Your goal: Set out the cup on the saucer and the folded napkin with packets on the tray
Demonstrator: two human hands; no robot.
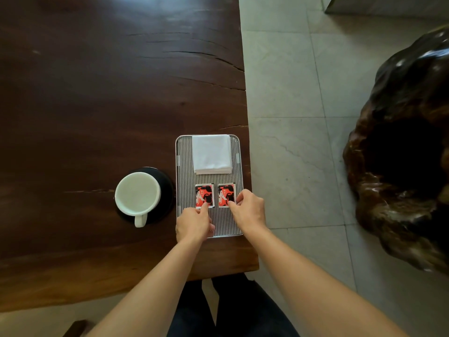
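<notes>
A ribbed metal tray [184,171] lies near the table's right edge. A folded white napkin [211,154] rests on its far half. Two red-and-black packets sit side by side on the tray's near half: the left packet [204,194] and the right packet [226,193]. My left hand [193,223] touches the left packet's near edge with its forefinger, the other fingers curled. My right hand [249,210] pinches the right packet's near right corner. A white cup [137,195] stands on a dark saucer [165,190] on the table, left of the tray.
The dark wooden table [97,105] has cracks in its surface and ends just right of the tray. Pale floor tiles [291,117] lie beyond. A large dark carved wooden object [401,154] stands on the floor at the right.
</notes>
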